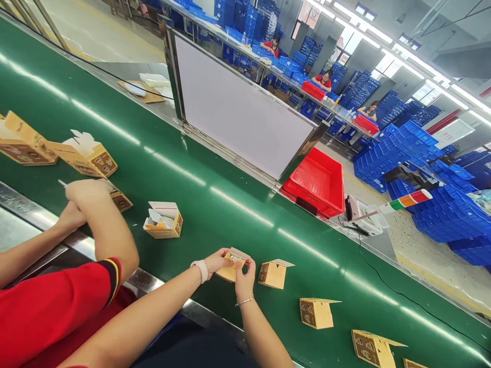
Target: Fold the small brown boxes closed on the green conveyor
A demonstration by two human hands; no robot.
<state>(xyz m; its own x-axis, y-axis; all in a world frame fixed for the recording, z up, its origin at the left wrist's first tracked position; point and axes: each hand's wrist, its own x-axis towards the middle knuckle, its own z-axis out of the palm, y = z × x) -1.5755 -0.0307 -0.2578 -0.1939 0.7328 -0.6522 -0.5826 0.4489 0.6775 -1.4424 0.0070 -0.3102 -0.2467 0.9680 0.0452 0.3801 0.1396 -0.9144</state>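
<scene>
box (226,275): over green belt (222,230), between hands | left hand (215,262): box's 10 o'clock, nearly closed, gripping edge | right hand (245,281): 4 o'clock, thumb and fingers pinching | both touching, neither nearer | long axis: hidden, cannot tell

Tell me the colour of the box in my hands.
The box looks yellowish tan on its outside, as the head view shows.

A red crate (318,176) sits beside a white panel (238,107), blue crates (448,209) stacked beyond.
</scene>
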